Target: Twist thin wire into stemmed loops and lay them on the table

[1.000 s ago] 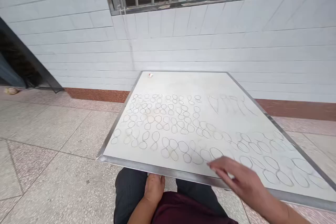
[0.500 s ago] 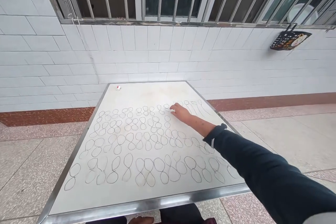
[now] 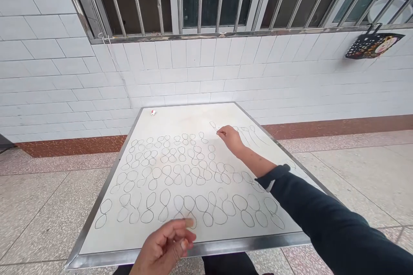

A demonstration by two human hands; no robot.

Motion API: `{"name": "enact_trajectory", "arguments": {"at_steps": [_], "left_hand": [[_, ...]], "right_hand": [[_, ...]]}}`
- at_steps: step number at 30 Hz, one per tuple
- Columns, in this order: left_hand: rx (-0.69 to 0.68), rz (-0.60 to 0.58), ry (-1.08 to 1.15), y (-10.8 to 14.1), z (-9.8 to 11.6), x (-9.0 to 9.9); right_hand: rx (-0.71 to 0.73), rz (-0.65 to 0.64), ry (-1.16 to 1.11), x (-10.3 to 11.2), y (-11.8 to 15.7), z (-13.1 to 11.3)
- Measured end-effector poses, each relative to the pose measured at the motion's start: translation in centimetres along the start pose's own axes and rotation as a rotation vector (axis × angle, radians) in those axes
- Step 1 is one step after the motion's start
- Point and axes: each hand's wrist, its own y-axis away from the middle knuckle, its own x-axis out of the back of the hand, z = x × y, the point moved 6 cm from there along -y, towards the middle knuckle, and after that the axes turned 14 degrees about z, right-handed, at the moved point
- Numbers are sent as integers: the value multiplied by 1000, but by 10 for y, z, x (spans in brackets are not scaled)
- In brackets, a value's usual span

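Wall (image 3: 193, 53) of white tile fills the background above a speckled floor (image 3: 38, 206), with a barred window (image 3: 190, 4) set in it. Near it lies a pale board (image 3: 187, 120) in a metal rim (image 3: 251, 244); its flat, light face probably helps thin dark lines show up. A dark sleeve (image 3: 338, 215) reaches over its right side, cuff turned back, perhaps to keep cloth off the surface. Below the window, at right, hangs a patterned bag (image 3: 364, 47), likely to stay off the floor.

The left hand (image 3: 163, 245) hovers over the near edge, well apart from the other, fingers loosely curled, thumb and index not meeting; nothing shows in it. The right hand (image 3: 231, 139), far across the board, pinches the far loop (image 3: 213, 125) between thumb and forefinger, a grip that seems to suit so slight a thing. Figure-eight loops (image 3: 149, 209) lie in rows, mostly spread out, it seems, against tangling. Smallest, a red-and-white scrap (image 3: 153, 112) sits by the far left corner, clear of the rows.
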Motion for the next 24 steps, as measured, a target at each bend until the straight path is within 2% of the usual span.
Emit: {"name": "enact_trajectory", "arguments": {"at_steps": [3, 5, 7, 10, 15, 24], "left_hand": [[-95, 187, 148, -21, 36, -6], [-137, 313, 294, -29, 47, -14], [-180, 366, 390, -29, 51, -25], [-213, 381, 460, -15, 46, -38], [-271, 451, 508, 15, 38, -38], [-366, 483, 363, 44, 40, -36]], "right_hand": [[86, 97, -112, 43, 46, -48], [235, 163, -230, 71, 88, -86], [411, 206, -307, 94, 130, -122], [522, 217, -370, 114, 177, -155], [491, 148, -493, 120, 213, -176], [413, 149, -615, 140, 234, -187]]}}
